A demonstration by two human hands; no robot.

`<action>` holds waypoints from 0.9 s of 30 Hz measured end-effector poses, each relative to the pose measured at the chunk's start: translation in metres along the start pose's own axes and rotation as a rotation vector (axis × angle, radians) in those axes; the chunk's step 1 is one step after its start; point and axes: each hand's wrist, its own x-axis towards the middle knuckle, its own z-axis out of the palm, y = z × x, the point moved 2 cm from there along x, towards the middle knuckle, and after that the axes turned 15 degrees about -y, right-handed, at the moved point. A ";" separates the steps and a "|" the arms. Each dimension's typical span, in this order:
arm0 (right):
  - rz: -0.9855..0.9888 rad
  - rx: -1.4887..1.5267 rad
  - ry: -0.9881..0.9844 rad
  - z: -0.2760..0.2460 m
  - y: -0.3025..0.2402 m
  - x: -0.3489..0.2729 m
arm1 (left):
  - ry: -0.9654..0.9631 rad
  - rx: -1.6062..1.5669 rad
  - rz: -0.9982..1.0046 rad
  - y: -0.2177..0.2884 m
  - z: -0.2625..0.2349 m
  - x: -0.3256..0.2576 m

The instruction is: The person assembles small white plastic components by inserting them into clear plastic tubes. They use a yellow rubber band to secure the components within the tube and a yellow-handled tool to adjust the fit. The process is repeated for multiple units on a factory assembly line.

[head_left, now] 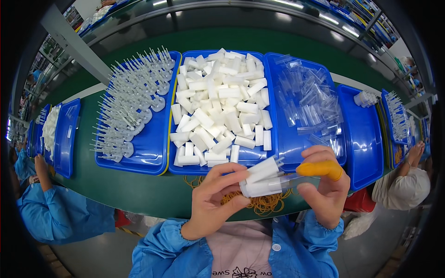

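Note:
In front of my chest, my left hand [220, 197] is closed around the base end of a small assembly of white cylinders [263, 172] with thin pins sticking out. My right hand [327, 185] pinches a clear plastic tube [296, 181] between the thumb and a forefinger in an orange finger cot [321, 170]. The tube lies lengthwise against the lower white cylinder and seems to be partly over it. My left fingers hide much of the assembly's base. Underneath, a heap of tan rubber bands [266, 206] lies on the green table [153, 187].
Blue trays line the table: one has pinned white plastic pieces [134, 102], one white cylinders [222, 106], one clear tubes [310, 99]. The tray farther right [366, 157] carries a small white cluster [365, 99]. Co-workers sit at left [65, 208] and right [405, 185].

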 end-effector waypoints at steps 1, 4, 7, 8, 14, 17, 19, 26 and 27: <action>0.027 -0.023 0.001 0.001 -0.001 0.000 | -0.005 -0.131 -0.005 -0.002 0.001 -0.001; 0.043 0.050 0.072 0.007 -0.002 -0.006 | -0.062 -0.144 -0.025 -0.003 -0.005 -0.003; -0.043 0.052 0.105 0.008 0.000 -0.011 | 0.008 -0.300 -0.113 0.007 -0.001 0.001; -0.049 0.049 0.134 0.009 0.001 -0.013 | -0.031 -0.239 -0.083 0.007 -0.002 0.000; -0.063 0.096 0.226 0.026 0.001 -0.025 | -0.075 -0.133 0.017 0.005 -0.002 -0.005; -0.069 0.089 0.198 0.034 -0.001 -0.027 | -0.085 -0.082 0.031 0.008 -0.001 -0.008; -0.060 0.102 0.171 0.038 -0.005 -0.026 | -0.096 -0.048 0.035 0.009 -0.002 -0.010; -0.019 0.108 0.160 0.047 -0.006 -0.028 | -0.092 0.002 0.028 0.010 -0.003 -0.015; -0.028 0.071 0.135 0.047 -0.005 -0.025 | -0.076 -0.021 0.014 0.008 -0.004 -0.014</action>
